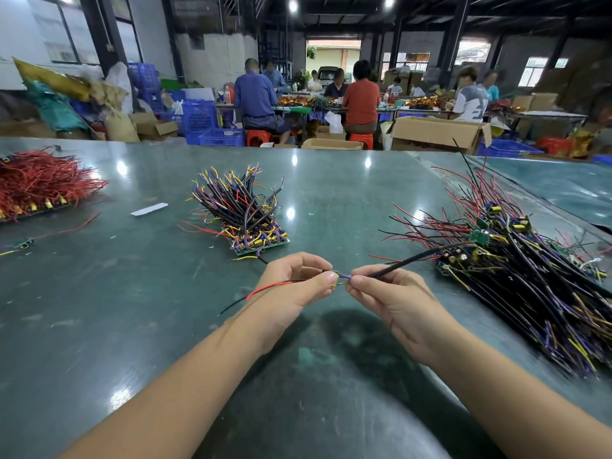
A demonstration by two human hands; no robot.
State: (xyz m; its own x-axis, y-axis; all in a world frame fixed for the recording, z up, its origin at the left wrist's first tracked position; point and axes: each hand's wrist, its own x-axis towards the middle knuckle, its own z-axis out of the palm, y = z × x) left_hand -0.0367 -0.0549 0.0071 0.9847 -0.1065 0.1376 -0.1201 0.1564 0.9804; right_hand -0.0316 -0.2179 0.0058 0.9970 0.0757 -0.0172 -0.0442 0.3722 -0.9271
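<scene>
Above the dark green table [132, 326], my left hand [294, 286] pinches a small green circuit board [335, 274], mostly hidden by my fingers. Red and black wires [265, 288] trail left from it over my wrist. My right hand [390, 296] pinches the black sheathed cable [414, 260] where its purple and yellow leads [344, 277] meet the board. The cable runs up and to the right from my fingers.
A stack of wired boards [245, 210] stands ahead of my hands. A large heap of wired boards [530, 266] lies at right, a red-wire pile [36, 183] at far left, a white label [149, 209] between. Several people sit at far tables among boxes and crates.
</scene>
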